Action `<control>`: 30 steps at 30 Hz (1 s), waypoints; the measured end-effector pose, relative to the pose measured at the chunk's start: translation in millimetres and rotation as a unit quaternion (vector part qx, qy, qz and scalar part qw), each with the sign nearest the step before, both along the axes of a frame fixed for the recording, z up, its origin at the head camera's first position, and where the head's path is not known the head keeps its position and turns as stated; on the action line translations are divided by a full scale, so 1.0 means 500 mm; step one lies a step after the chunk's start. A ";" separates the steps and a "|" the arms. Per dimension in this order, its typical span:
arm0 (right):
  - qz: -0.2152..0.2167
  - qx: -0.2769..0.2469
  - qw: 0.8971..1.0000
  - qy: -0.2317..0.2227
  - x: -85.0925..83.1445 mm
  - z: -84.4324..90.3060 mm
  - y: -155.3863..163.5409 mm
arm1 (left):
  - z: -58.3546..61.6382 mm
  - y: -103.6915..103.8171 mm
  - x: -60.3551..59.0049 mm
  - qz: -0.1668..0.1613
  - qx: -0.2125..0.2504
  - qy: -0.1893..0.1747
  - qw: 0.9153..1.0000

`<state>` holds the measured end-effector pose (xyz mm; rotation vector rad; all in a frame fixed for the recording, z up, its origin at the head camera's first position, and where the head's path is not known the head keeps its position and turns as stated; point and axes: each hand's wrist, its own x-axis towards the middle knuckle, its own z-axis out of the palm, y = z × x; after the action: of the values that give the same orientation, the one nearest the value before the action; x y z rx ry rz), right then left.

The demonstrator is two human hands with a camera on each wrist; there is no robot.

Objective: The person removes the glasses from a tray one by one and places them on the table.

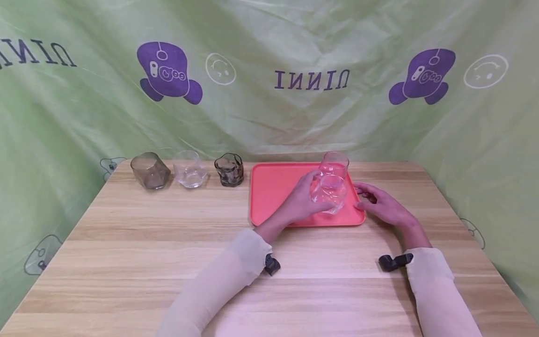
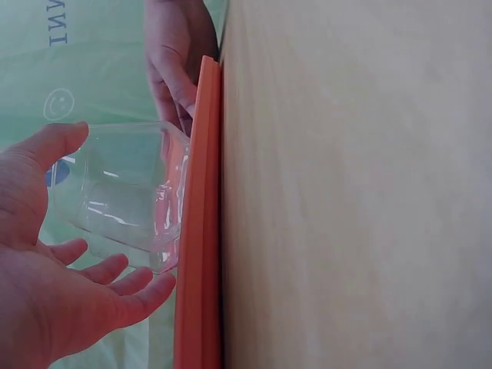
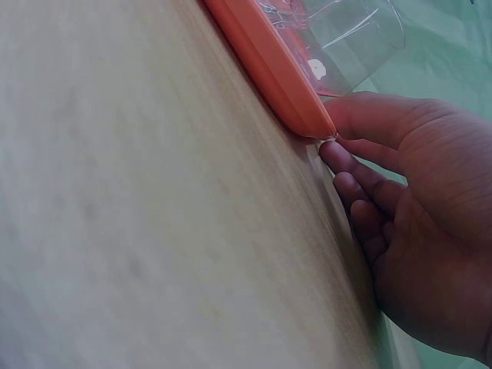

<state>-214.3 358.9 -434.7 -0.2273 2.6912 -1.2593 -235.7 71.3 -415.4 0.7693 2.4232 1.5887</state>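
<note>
A clear drinking glass stands upright on the pink-red tray, near its right side. My left hand reaches round this glass, thumb and fingers spread on either side. In the left wrist view, the thumb is by the glass's rim and the loosely extended fingers lie along its other side; firm contact is not clear. A second clear glass stands just behind it on the tray. At the tray's right edge my right hand pinches the rim, fingers curled, as the right wrist view shows.
Left of the tray stand a smoky brown glass, a clear glass and a dark grey wavy glass, in a row along the back of the wooden table. A green printed curtain hangs behind.
</note>
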 end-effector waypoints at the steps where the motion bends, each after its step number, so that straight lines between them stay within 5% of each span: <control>1: 0.000 -0.001 1.000 -0.001 0.000 0.000 0.000 | -0.001 0.001 0.000 0.002 -0.001 -0.001 1.000; 14: 0.003 -0.006 1.000 0.000 0.003 0.004 0.000 | -0.013 0.021 -0.008 -0.004 0.031 -0.029 0.999; 30: -0.001 0.002 1.000 -0.009 0.001 0.004 -0.001 | -0.020 0.022 -0.013 -0.036 0.040 -0.002 0.999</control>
<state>-214.0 358.3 -432.6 -0.2111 2.6790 -1.2501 -242.4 82.3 -425.5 0.8550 2.3148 1.6664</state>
